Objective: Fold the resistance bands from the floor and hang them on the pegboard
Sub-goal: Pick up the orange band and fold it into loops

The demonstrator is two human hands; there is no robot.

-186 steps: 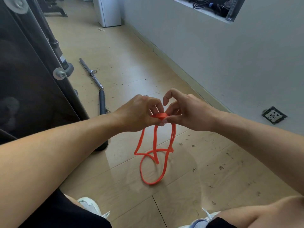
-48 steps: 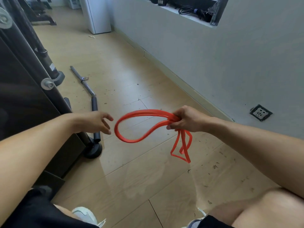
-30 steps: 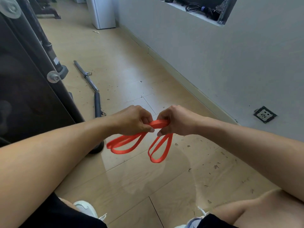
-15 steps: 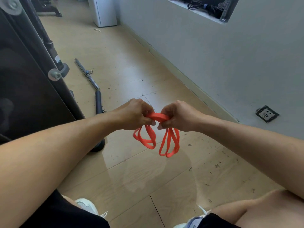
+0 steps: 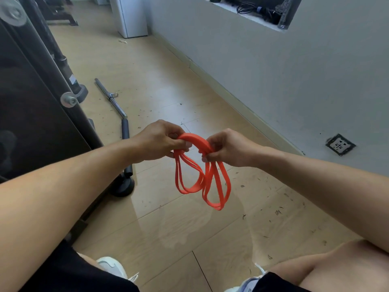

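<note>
An orange resistance band (image 5: 196, 142) is folded into several loops and held above the floor in front of me. My left hand (image 5: 160, 142) grips its left end and my right hand (image 5: 225, 147) grips its right end, with a short arch of band between them. Two bunches of loops hang down below the hands, the right one lower. No pegboard is in view.
A dark gym machine frame (image 5: 31, 102) stands at the left with a round foot (image 5: 124, 186) on the wooden floor. A metal bar (image 5: 111, 100) lies on the floor beyond my hands. A grey wall (image 5: 273, 70) with a floor-level socket (image 5: 340, 144) runs along the right.
The long loose band has been doubled over several times into short loops. Over the last half second the hands moved slightly apart and the loops hang lower.
</note>
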